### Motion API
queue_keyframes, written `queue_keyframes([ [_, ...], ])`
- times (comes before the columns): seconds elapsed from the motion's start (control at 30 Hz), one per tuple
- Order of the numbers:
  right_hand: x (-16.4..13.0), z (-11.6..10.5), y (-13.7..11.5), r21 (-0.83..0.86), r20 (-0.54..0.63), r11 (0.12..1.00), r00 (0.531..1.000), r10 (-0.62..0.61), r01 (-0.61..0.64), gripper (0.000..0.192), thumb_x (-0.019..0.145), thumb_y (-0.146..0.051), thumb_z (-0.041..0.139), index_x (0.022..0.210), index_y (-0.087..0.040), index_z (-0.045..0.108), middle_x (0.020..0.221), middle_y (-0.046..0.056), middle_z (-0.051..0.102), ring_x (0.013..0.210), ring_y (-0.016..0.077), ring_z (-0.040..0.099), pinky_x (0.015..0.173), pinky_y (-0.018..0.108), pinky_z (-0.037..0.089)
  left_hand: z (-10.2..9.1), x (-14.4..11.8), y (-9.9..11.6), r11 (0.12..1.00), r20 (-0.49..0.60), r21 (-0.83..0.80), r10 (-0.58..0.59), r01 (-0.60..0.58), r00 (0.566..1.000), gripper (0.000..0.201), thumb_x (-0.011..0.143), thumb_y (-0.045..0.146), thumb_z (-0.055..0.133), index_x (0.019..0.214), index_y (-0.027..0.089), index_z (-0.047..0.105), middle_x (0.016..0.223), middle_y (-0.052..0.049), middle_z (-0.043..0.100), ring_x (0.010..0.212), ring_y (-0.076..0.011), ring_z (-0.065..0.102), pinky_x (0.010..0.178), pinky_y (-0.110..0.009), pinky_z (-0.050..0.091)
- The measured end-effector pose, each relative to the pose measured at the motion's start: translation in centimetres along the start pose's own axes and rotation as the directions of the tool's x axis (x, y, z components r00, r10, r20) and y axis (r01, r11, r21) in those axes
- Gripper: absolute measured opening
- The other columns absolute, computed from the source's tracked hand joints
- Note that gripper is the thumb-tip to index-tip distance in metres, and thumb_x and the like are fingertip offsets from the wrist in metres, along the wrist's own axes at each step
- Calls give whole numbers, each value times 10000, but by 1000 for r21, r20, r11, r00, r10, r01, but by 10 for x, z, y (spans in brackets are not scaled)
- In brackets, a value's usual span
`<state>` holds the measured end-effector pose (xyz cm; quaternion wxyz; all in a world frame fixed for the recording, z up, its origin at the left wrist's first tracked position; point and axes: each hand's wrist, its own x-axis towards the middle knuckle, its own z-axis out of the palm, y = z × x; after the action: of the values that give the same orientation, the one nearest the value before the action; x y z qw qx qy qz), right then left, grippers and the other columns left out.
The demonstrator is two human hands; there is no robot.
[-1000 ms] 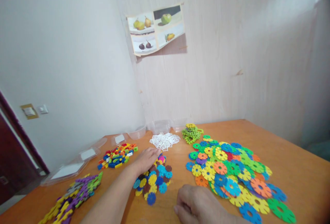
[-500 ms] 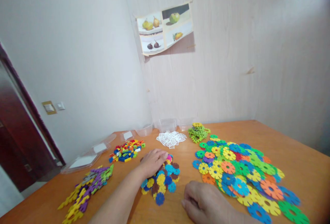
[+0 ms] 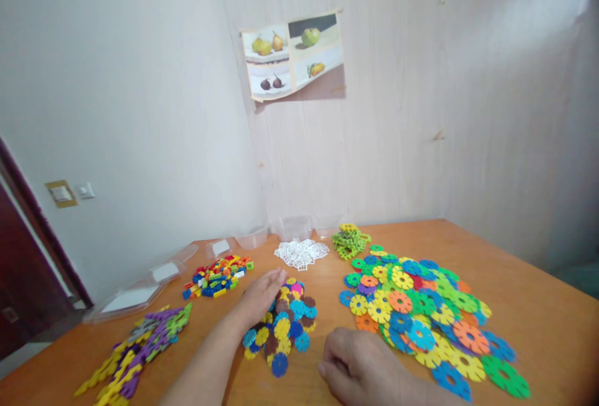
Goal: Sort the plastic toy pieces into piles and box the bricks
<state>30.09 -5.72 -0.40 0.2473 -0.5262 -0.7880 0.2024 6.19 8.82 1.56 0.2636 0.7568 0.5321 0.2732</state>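
My left hand (image 3: 264, 294) lies along the upper left side of a pile of small notched plastic discs (image 3: 282, 329) in yellow, blue, brown and pink. Its fingers are stretched out and point away from me; it covers part of the pile's edge. Beside the pile on the right, my right hand (image 3: 358, 362) rests on the table in a loose curl, with no object showing in it. Larger snowflake-shaped discs (image 3: 422, 334) in green, yellow, orange and blue spread out just past my right hand.
A wooden table (image 3: 528, 281) carries several toy heaps: coloured bricks (image 3: 219, 275), purple and yellow interlocking strips (image 3: 140, 350), white lattice pieces (image 3: 302, 253) and green pieces (image 3: 349, 242). Clear plastic tubs (image 3: 253, 237) and flat lids (image 3: 128, 300) line the back and left edge.
The view has turned slightly right, so everything sits further left. My left hand has drawn back to the pile's left side, uncovering pink and yellow discs. My right hand keeps its curl.
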Motion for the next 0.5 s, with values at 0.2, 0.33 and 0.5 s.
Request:
queue_keyframes([
  [0.2,0,1,2,11,19,1000,1000,-2,2,107,825,-249,561,741,-212,615,750,-8,693,666,123,594,570,205,340,-17,-4,-8,961,-195,-270,-109,54,975,809,903,751,245,1218,146,680,1368,-132,624,1310,-279,540,1149,-397,351],
  [0.33,-1,-6,-3,12,59,1000,998,21,-21,97,824,-240,571,752,-209,628,759,1,690,677,132,600,564,205,349,-23,-2,-26,905,-281,-405,-261,132,924,878,910,753,195,1312,85,598,1428,-183,558,1335,-276,520,1163,-403,337],
  [0.5,-2,-8,-7,0,75,998,995,66,-66,132,849,-264,560,784,-213,662,781,16,700,701,145,608,601,215,381,-16,0,-39,894,-241,-401,-314,200,918,890,898,768,220,1354,88,571,1482,-174,498,1394,-281,453,1179,-399,301],
])
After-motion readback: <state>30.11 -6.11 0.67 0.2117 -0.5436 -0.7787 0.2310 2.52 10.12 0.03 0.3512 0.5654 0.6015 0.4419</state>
